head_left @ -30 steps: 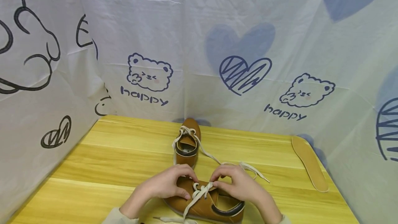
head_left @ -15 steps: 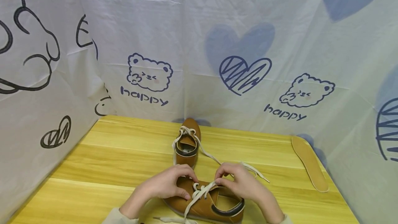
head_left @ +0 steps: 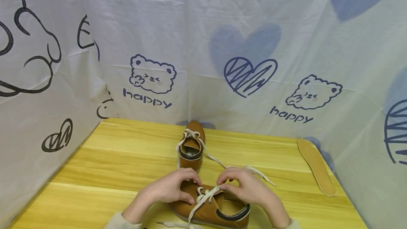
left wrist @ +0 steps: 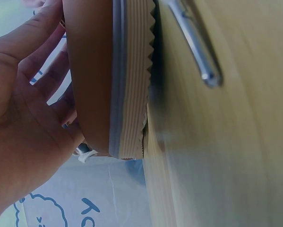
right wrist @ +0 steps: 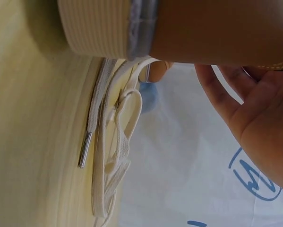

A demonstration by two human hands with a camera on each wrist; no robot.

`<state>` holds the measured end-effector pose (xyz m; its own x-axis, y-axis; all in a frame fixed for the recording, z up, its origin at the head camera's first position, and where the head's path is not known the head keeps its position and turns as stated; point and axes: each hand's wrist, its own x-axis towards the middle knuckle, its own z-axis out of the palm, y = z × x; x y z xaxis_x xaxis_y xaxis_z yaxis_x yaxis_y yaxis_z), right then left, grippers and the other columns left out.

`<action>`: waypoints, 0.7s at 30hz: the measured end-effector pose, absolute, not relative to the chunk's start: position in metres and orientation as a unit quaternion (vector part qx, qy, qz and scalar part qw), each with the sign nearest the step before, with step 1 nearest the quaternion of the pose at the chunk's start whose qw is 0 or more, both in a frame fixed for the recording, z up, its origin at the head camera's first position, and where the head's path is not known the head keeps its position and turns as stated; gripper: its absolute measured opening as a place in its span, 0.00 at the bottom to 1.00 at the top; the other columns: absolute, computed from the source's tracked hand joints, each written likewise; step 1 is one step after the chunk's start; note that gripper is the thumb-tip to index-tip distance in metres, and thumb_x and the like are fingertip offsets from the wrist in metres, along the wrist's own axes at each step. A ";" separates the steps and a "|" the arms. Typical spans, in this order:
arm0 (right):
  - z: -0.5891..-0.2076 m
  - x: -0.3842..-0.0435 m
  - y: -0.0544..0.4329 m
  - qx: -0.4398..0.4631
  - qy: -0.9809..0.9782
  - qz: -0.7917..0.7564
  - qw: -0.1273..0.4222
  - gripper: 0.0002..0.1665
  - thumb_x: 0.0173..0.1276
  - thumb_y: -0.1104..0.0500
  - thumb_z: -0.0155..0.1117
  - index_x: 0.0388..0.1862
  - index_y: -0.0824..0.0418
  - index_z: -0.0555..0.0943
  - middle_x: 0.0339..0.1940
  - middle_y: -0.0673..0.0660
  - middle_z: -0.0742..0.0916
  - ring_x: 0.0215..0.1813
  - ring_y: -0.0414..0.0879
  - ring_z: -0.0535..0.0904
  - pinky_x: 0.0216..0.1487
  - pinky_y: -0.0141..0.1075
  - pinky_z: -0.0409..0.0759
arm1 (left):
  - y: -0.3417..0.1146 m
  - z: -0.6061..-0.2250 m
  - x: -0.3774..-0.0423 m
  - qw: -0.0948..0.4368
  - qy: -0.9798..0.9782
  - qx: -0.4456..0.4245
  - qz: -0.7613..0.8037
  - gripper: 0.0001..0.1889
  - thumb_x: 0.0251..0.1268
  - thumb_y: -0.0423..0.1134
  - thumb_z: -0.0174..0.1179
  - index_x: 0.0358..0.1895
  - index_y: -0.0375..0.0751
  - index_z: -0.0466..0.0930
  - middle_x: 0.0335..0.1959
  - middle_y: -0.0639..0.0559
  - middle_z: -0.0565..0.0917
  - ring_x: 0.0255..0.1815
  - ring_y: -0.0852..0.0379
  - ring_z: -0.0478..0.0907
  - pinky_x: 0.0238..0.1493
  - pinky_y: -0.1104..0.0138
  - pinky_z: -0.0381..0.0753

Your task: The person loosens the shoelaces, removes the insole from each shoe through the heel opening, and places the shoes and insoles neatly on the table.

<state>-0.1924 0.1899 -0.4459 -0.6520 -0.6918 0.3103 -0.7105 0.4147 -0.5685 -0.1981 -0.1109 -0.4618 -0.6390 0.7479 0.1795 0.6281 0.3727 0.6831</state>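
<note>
A brown lace-up shoe (head_left: 208,215) lies sideways at the table's front in the head view, toe to the left. My left hand (head_left: 173,187) holds its front part, thumb on the near side and fingers over the far side. In the left wrist view, the palm stays beside the shoe's brown upper (left wrist: 90,71). With thumb and index finger, my right hand (head_left: 244,186) pinches the off-white shoelace (head_left: 208,196) by the shoe's opening. One loose lace end hangs over the near side, and its metal tip (left wrist: 208,75) lies on the table.
Behind stands a second brown shoe (head_left: 194,130), toe pointing away. A loose lace (right wrist: 124,137) trails across the wooden table (head_left: 111,158) to the right. A tan insole (head_left: 316,168) lies by the right edge. Printed white cloth (head_left: 203,91) hangs at the back and sides.
The right hand's fingertips have shifted slightly to the right and up along the lace, toward the shoe's opening. The left hand and the shoe have stayed in place.
</note>
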 end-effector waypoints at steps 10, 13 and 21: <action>-0.444 -0.193 0.194 0.372 -0.853 0.367 0.015 0.05 0.74 0.58 0.69 0.40 0.45 0.84 0.41 0.43 0.88 0.45 0.35 0.83 0.49 0.36 0.85 | -0.111 -0.462 -0.197 0.082 0.826 0.413 0.374 0.20 0.57 0.44 0.78 0.53 0.55 0.85 0.51 0.64 0.82 0.57 0.63 0.76 0.65 0.62 0.75; -0.445 -0.194 0.198 0.361 -0.858 0.366 0.019 0.05 0.74 0.57 0.69 0.40 0.45 0.84 0.41 0.42 0.88 0.45 0.36 0.83 0.49 0.36 0.86 | -0.111 -0.462 -0.197 0.083 0.827 0.412 0.375 0.20 0.57 0.43 0.78 0.52 0.55 0.85 0.51 0.65 0.82 0.57 0.63 0.76 0.65 0.62 0.75; -0.449 -0.201 0.209 0.339 -0.871 0.356 0.025 0.02 0.73 0.58 0.70 0.42 0.50 0.86 0.42 0.42 0.88 0.44 0.36 0.84 0.49 0.37 0.86 | -0.111 -0.463 -0.197 0.088 0.825 0.410 0.378 0.20 0.57 0.44 0.78 0.53 0.55 0.85 0.52 0.65 0.82 0.57 0.64 0.76 0.65 0.63 0.76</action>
<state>-0.2009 0.2088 -0.4487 -0.7694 -0.5720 0.2844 -0.6074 0.5173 -0.6028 -0.1970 -0.1107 -0.4626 -0.6475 0.7441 0.1647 0.6106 0.3771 0.6964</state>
